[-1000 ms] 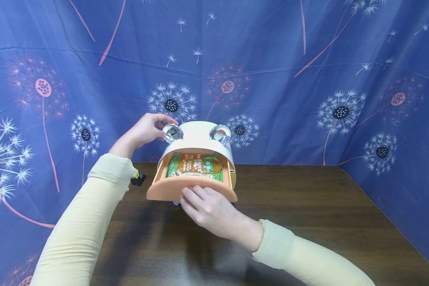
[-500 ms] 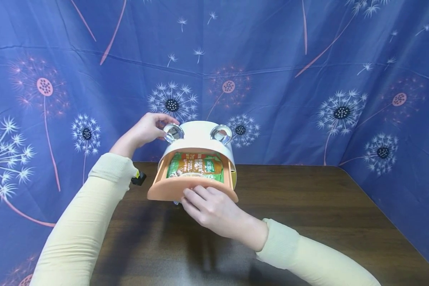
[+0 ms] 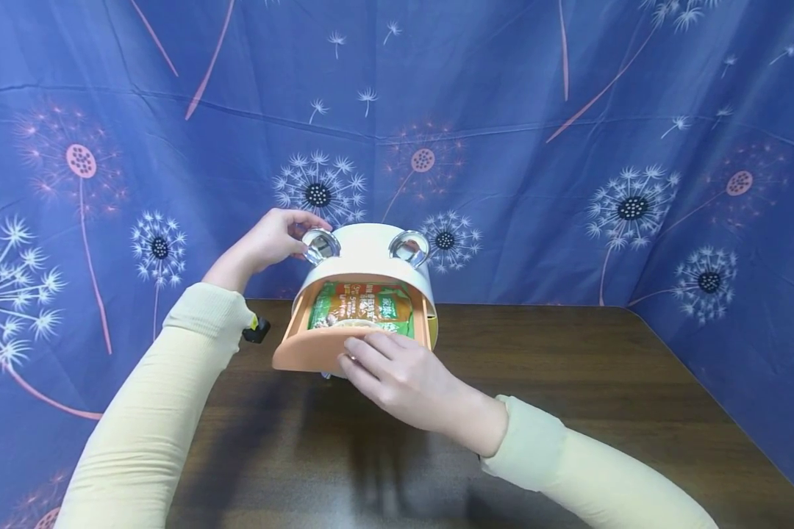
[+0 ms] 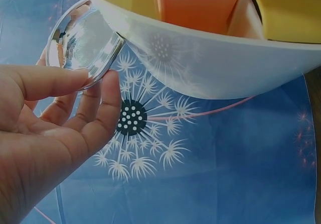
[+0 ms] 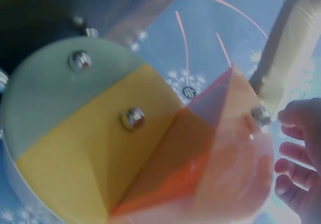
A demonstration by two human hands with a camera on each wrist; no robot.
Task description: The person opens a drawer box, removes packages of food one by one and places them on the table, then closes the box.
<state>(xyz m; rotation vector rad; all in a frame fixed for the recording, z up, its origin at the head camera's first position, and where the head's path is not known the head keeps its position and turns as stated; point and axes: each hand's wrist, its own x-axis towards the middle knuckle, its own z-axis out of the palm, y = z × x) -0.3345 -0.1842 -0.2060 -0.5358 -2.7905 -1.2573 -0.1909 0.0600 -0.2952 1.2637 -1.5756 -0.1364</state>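
A small rounded cabinet with a white shell [image 3: 364,250] stands on the table, its top peach drawer [image 3: 307,353] pulled out. Inside that drawer lies a green and orange printed packet [image 3: 364,301]. My left hand [image 3: 271,241] pinches the shiny silver disc [image 4: 85,40] on the cabinet's left side between thumb and fingers. In front of the drawer is my right hand [image 3: 403,378], fingers loosely bent. The right wrist view shows its fingertips [image 5: 286,184] just beside the silver knob [image 5: 261,116], with a small gap.
Below the peach drawer, a yellow drawer [image 5: 100,148] and a green drawer [image 5: 55,93] are closed, each with a silver knob. A second silver disc [image 3: 409,249] sits at the right. Brown wooden table [image 3: 569,397]; blue dandelion-print cloth [image 3: 516,184] hangs behind.
My right hand has come off the knob, its fingers loosening and shifting slightly right and up. The drawer and my left hand stay in place.
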